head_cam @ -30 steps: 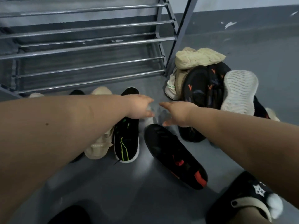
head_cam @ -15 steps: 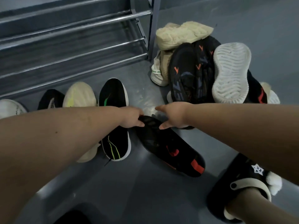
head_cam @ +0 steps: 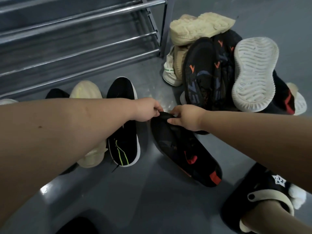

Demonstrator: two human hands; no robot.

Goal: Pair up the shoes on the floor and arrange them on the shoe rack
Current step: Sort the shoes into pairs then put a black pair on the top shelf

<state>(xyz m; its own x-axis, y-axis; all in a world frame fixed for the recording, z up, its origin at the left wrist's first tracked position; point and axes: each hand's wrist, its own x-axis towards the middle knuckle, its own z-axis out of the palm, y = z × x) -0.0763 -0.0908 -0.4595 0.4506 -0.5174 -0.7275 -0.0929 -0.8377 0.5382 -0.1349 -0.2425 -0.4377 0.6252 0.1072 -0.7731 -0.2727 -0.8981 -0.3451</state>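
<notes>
- Both hands meet at the far end of a black shoe with red patches (head_cam: 187, 152), which lies on the grey floor (head_cam: 143, 196) and points diagonally toward the near right.
- The left hand (head_cam: 147, 109) curls its fingers over that end from the left and pinches the dark upper.
- The right hand (head_cam: 184, 118) grips the same end from the right, thumb on top of the fabric; the two hands sit just apart, with the shoe's tip between them.
- Left of this shoe, a black sneaker with neon green lines (head_cam: 124, 132) stands sole-down, its toe toward the shoe rack (head_cam: 81, 39).
- Just beside it on the left stands a cream knit sneaker (head_cam: 86, 92), partly hidden under the left forearm; a black toe (head_cam: 56, 93) shows beyond that.
- The rack's metal bars run across the far left, and its dark corner post (head_cam: 166, 26) stands on the floor near the pile.
- To the right of the post, shoes lie heaped: a cream shoe (head_cam: 197, 27) on top, a black shoe with orange marks (head_cam: 202, 73) tipped on its side, and a white sole (head_cam: 253, 75) facing up.
- At the near right edge, a foot wears a black slipper with a cream strap (head_cam: 263, 193).
</notes>
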